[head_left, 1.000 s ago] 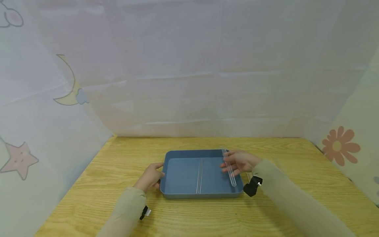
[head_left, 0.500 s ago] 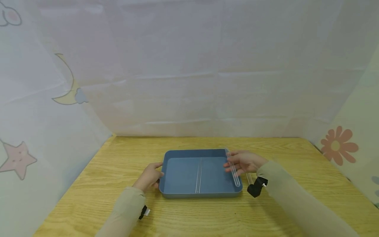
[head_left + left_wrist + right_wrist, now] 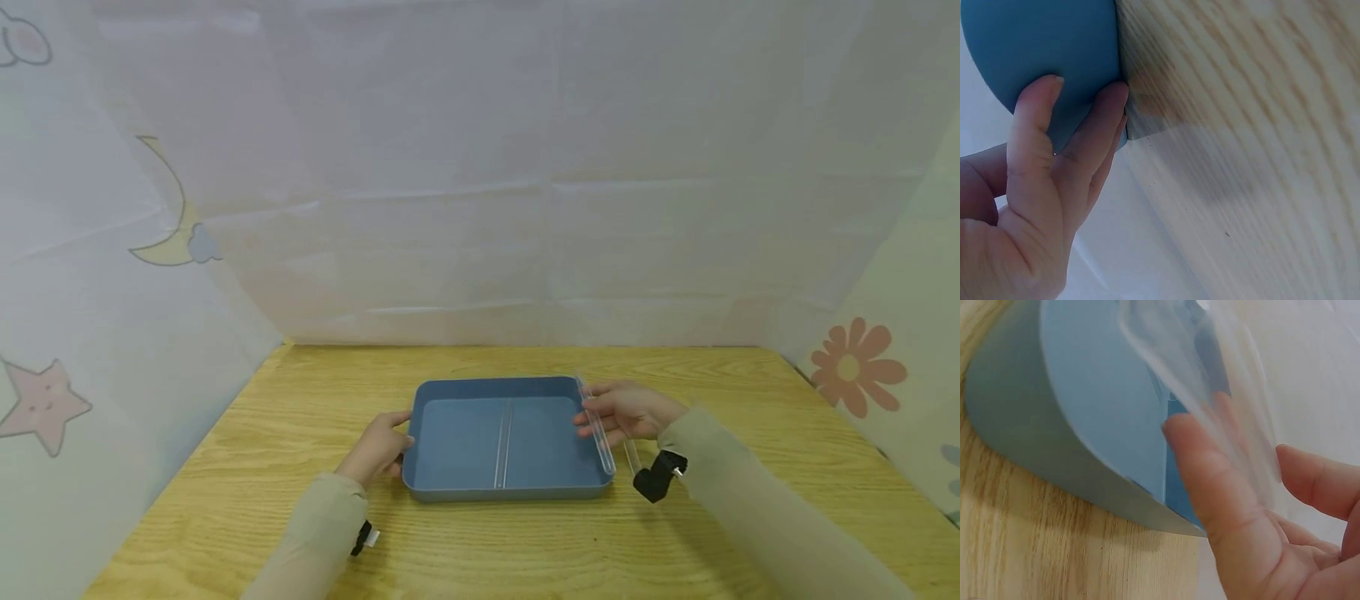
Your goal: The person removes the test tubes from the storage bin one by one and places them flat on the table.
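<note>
A shallow blue rectangular tray (image 3: 457,442) lies on the wooden table. My left hand (image 3: 378,446) grips its left wall, thumb at the rim; in the left wrist view the fingertips press the blue outer wall (image 3: 1066,37). A clear plastic divider (image 3: 504,454) crosses the tray's middle from front to back. My right hand (image 3: 626,410) pinches a second clear divider (image 3: 603,450), tilted over the tray's right side. In the right wrist view this held divider (image 3: 1169,362) is between thumb and fingers, near the tray's rim; whether it touches the rim is unclear.
Another clear strip (image 3: 633,457) lies right of the tray, partly hidden by the right wrist camera (image 3: 655,477). The wooden table (image 3: 487,550) extends around the tray. Pale printed sheets (image 3: 480,208) stand behind and at both sides.
My right hand has moved right with the held divider, from over the tray's right compartment to above its right wall. The left hand still grips the tray, which stays nearly in place.
</note>
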`<state>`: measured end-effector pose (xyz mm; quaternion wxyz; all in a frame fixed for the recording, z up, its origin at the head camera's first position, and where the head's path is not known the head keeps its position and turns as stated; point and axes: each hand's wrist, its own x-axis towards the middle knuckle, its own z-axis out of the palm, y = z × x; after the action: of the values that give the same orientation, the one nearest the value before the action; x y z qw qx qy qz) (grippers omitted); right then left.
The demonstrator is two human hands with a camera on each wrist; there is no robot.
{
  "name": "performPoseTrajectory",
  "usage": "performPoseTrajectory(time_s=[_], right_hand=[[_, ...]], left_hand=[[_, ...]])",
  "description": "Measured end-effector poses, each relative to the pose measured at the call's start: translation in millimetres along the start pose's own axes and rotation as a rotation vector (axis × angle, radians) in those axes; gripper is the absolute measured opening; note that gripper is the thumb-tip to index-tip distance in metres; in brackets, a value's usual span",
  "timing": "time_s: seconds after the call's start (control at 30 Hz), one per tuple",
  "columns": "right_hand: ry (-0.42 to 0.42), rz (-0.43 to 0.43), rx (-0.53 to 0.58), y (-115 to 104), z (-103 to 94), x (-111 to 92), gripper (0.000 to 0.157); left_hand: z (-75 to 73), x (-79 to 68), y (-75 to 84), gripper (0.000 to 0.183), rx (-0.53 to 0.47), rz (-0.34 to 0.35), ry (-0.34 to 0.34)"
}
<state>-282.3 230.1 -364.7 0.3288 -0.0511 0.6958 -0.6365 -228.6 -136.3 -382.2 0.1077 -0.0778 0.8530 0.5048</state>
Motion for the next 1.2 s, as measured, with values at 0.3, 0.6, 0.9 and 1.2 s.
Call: performPoseTrajectory(time_s=[0.3, 0.6, 0.9, 1.2], right_hand=[[-0.004, -0.009, 0.002, 5.5, -3.8, -3.6, 0.064], [-0.007, -0.018, 0.002, 6.7, -7.5, -7.5, 0.065], [-0.012, -0.034, 0.003, 6.9, -10.3, -14.9, 0.065], [-0.008, -0.033, -0.009, 7.0, -12.0, -17.9, 0.066]], left_hand=[[1.4, -0.1, 0.4, 0.053, -0.003, -0.006, 0.007], [1.4, 0.7, 0.6, 0.052, 0.007, -0.011, 0.016], [0.4, 0.0, 0.3, 0.053, 0.005, -0.017, 0.007], [0.7, 0.9, -0.9, 0.053, -0.002, -0.017, 0.013]])
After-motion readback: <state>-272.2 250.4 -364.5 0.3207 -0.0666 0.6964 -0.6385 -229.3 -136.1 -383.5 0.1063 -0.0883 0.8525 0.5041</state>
